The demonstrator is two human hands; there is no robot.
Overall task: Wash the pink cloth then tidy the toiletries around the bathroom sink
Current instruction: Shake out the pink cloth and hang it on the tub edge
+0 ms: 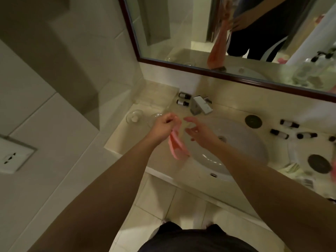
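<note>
One soft, limp pink cloth [177, 146] dangles over the sink [254, 153] rim, pinched by the left hand [164, 124]. Right hand [198, 130] is open, empty; best gathered at its top edge.

We see open room over the white oval sink basin [236, 151]. The chrome square faucet [201, 106] blocks its back edge, small dark toiletry bottles [280, 134] crowd the beige stone tabletop [236, 113] on the right, and clear glass dishes [134, 116] sit on the left.

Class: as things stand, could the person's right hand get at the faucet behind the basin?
Probably yes. The right hand is open and holds nothing, hovering over the sink just in front of the faucet, with nothing between them.
</note>
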